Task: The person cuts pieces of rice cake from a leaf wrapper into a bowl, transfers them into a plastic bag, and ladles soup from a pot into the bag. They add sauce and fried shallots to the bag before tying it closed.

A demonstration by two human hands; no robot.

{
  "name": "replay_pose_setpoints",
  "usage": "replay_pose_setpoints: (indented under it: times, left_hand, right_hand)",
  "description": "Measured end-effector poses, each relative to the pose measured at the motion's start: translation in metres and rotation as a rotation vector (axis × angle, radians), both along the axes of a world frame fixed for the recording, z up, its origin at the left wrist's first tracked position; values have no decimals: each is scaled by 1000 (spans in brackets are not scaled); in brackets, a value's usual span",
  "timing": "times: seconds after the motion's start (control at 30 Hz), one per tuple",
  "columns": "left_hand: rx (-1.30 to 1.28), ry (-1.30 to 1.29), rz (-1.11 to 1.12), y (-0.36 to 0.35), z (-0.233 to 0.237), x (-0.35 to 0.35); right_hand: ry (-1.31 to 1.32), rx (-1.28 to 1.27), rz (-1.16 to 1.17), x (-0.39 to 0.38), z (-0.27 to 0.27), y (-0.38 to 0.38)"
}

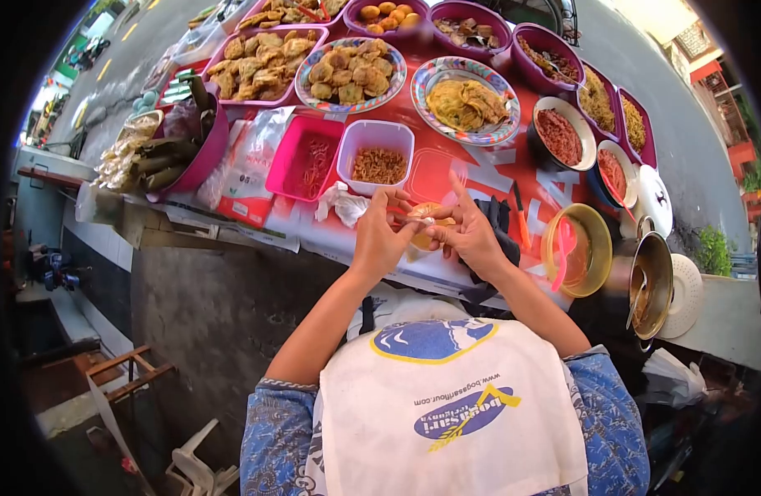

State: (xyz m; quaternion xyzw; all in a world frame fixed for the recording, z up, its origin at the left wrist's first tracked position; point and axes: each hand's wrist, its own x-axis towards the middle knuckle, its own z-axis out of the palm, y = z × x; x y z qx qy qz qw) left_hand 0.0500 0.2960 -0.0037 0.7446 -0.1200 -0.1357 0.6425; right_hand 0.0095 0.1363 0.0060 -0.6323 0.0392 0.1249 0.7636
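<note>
Just over the front edge of the table, a small clear plastic bag (419, 245) with yellowish contents hangs between my hands. My left hand (384, 227) pinches near the top of the bag with curled fingers. From the other side, my right hand (471, 234) closes thumb and fingers on the same part, its upper finger stretched out. Something orange shows behind the fingers; I cannot make out what. Crumpled white plastic (342, 204) lies beside my left hand. A square tub (366, 132) of brown fried bits and a pink tray (291, 169) stand beyond.
Plates of fritters (350, 73) and omelette (466, 104) stand further back, among purple basins (470, 25). To the right are an orange-handled knife (523, 227), a yellow bowl (594, 248) with a pink ladle and a metal pot (650, 281). A pink basin (200, 157) holds leaf-wrapped packets at left.
</note>
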Motion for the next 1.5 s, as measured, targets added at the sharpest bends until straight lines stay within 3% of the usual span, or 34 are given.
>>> replay_pose_setpoints:
  times: [0.17,0.27,0.33,0.53,0.63,0.8,0.9,0.93,1.0,1.07,1.13,1.2,1.27,1.3,1.37,1.5]
  left_hand:
    - [-52,-27,34,-1,-7,-3]
    - [121,-92,-40,-3,0,-2]
    - [297,-399,-107,-4,-5,2]
    - [155,-578,-196,-7,-28,17]
    - [86,-492,-152,-8,-36,12]
    - [54,-532,-101,-15,-36,6]
    - [52,-607,-72,-18,-36,5]
    - [46,-653,-42,-18,-36,5]
    - [53,-673,-14,-18,-38,5]
    - [63,-693,16,-16,-38,7]
    - [93,-678,-27,-13,-31,10]
    - [65,-653,-43,-13,-26,12]
    - [34,-629,-51,-13,-24,13]
    - [23,-591,-42,-13,-26,11]
    - [12,-555,-31,-11,-29,9]
    - [67,-341,-17,-10,-20,11]
  right_hand:
    - [-19,-67,-27,1,2,4]
    - [-45,-135,-10,3,2,4]
    - [-97,-221,42,4,2,3]
    - [-297,-472,-7,8,8,7]
    - [-358,-581,-59,2,8,4]
    - [-289,-595,-86,-13,-1,-12]
    - [382,467,-323,-12,-11,-28]
    - [379,470,-327,-12,-18,-28]
    - [414,776,-390,-10,-22,-22]
    - [408,717,-421,-7,-12,-14]
    - [228,389,-289,-3,4,-10]
    - [157,354,-200,0,6,-9]
    - [-52,107,-77,4,4,-7]
    - [-55,105,-74,5,4,-7]
    - [-152,-170,-15,8,6,-6]
    - [-115,-235,30,13,9,-3]
